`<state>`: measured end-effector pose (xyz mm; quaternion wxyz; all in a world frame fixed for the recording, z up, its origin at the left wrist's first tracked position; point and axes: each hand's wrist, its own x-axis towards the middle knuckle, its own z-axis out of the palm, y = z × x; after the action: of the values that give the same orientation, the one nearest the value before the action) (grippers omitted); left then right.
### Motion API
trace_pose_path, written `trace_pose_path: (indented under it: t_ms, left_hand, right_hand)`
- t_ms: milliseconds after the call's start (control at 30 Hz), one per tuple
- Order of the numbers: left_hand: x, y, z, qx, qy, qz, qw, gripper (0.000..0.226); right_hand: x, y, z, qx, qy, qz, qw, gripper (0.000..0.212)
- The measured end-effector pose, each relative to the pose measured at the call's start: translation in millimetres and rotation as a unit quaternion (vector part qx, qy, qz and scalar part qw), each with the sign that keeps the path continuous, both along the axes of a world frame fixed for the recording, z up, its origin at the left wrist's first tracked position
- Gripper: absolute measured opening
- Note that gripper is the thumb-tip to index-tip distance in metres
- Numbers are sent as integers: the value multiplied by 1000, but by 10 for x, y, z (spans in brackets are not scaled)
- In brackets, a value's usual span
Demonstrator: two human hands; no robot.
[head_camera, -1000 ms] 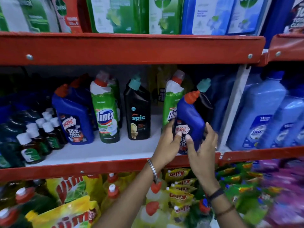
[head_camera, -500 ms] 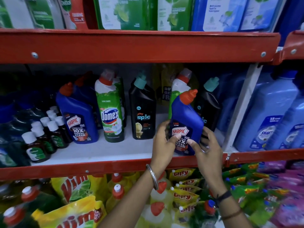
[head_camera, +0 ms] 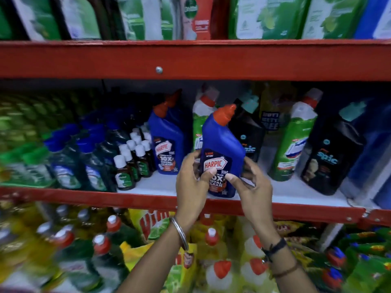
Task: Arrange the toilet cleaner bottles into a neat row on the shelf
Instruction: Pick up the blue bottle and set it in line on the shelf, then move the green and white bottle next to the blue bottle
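Middle shelf [head_camera: 160, 183], front row: two blue Harpic bottles, one standing at left [head_camera: 169, 142], one [head_camera: 222, 153] at the front edge held with the left hand [head_camera: 191, 180] and right hand [head_camera: 251, 187] closed round its base; two green Domex bottles; two black Spic bottles.

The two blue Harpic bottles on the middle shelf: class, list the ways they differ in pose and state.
The front Harpic bottle is gripped by the left hand and right hand; the back Harpic bottle stands untouched. The front one sits near the shelf edge; the back one is set deeper, beside small white-capped bottles. Both are blue with red-orange caps.
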<state>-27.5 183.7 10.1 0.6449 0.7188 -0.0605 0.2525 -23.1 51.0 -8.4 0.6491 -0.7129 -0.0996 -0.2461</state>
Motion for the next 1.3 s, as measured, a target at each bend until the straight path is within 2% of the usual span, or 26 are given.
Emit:
trace_pose_path:
  t_ms: [200, 400, 633, 1000, 1067, 1200, 1300]
  left_hand:
    - [44, 556, -46, 4, 2, 64, 998, 43]
    - [134, 940, -136, 3, -4, 111, 994, 46]
    - [209, 1161, -249, 3, 9, 111, 994, 50]
    - [180, 1129, -324, 4, -21, 100, 995, 55]
    - [93, 1031, -296, -2, -47, 115, 992, 62]
    - [-45, 667, -270, 67, -191, 101, 974, 58]
    - [-3, 331, -278, 69, -199, 38, 977, 50]
  right_hand:
    - [138, 618, 10, -28, 4, 31, 999, 45]
    - [274, 1062, -8, -13, 5, 68, 998, 49]
    - [389, 1286, -123, -39, 15, 50, 998, 55]
    - [418, 1238, -169, -65, 18, 57, 996, 50]
    - [364, 1178, -169, -45, 29, 61, 997, 42]
    - [161, 890, -151, 7, 17, 14, 1000, 30]
    - [46, 487, -136, 24, -18, -58, 998, 25]
